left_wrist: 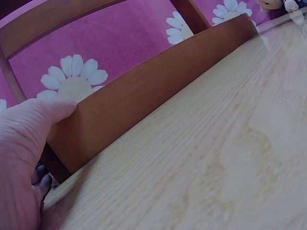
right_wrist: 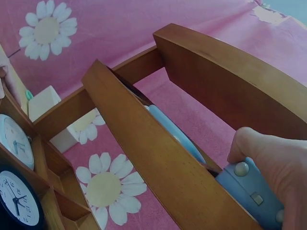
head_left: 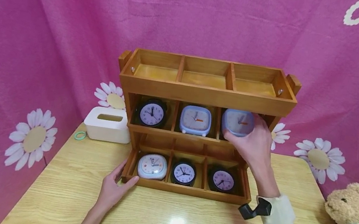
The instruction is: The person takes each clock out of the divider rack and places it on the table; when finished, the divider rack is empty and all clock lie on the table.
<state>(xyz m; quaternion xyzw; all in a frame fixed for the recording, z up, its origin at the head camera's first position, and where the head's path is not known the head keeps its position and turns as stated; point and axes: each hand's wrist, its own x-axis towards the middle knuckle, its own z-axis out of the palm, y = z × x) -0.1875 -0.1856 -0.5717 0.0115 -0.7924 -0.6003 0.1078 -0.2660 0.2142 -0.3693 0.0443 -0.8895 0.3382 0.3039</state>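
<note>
A three-tier wooden shelf [head_left: 206,96] stands on the table. My right hand [head_left: 254,144] grips a blue alarm clock [head_left: 238,122] at the middle tier's right compartment; in the right wrist view its feet and underside show, tilted over the front board. Another blue alarm clock [head_left: 196,120] sits in the middle compartment, and a black round alarm clock [head_left: 152,113] in the left one. My left hand [head_left: 112,187] holds the shelf's lower left corner, thumb on the front board [left_wrist: 144,96]. The bottom tier has a white alarm clock [head_left: 152,166] and two black ones [head_left: 184,173].
A white tissue box [head_left: 106,131] stands left of the shelf, with a small green ring [head_left: 80,135] beside it. A teddy bear [head_left: 356,222] in a striped top sits at the table's right. A pink curtain [head_left: 249,29] hangs behind. Three compartments form the top tier.
</note>
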